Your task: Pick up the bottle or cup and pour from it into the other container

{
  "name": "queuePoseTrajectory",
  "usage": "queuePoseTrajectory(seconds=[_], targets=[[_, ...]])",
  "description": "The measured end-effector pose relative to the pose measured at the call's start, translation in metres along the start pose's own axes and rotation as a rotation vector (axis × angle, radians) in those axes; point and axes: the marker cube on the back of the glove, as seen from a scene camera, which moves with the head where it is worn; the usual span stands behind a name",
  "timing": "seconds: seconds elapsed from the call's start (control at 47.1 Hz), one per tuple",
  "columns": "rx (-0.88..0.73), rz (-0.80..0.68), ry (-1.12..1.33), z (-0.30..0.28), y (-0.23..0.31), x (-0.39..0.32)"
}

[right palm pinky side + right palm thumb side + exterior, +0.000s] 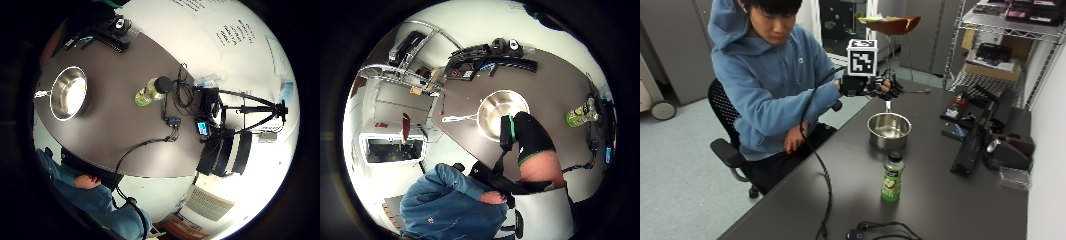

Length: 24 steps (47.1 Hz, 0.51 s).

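Here, gloved right hand (874,87) raised above the pot (889,131), fingers loosely curled and holding nothing, capped bottle (891,177) upright on the bench (939,200) near the pot

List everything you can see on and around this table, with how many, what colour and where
bottle: one, green with a black cap, upright on the table, on the near side of the pot.
pot: one, shiny metal, on the table under the gloved hand, with its handle pointing away.
table: one, dark grey, running along the wall.
cable: one, black, from the glove down over the table edge.
gadgets: several, black, along the wall side of the table.
shelf rack: one, metal wire, behind the table.
office chair: one, black, under the person.
bare hand: one, resting in the lap.
right hand: one, black glove, above the pot, holding nothing.
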Motion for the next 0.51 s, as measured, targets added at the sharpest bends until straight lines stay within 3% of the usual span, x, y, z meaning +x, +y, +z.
queuePoseTrajectory(seconds=[0.51], targets=[[0.023,0.086,0.014,-0.003,0.032,0.047]])
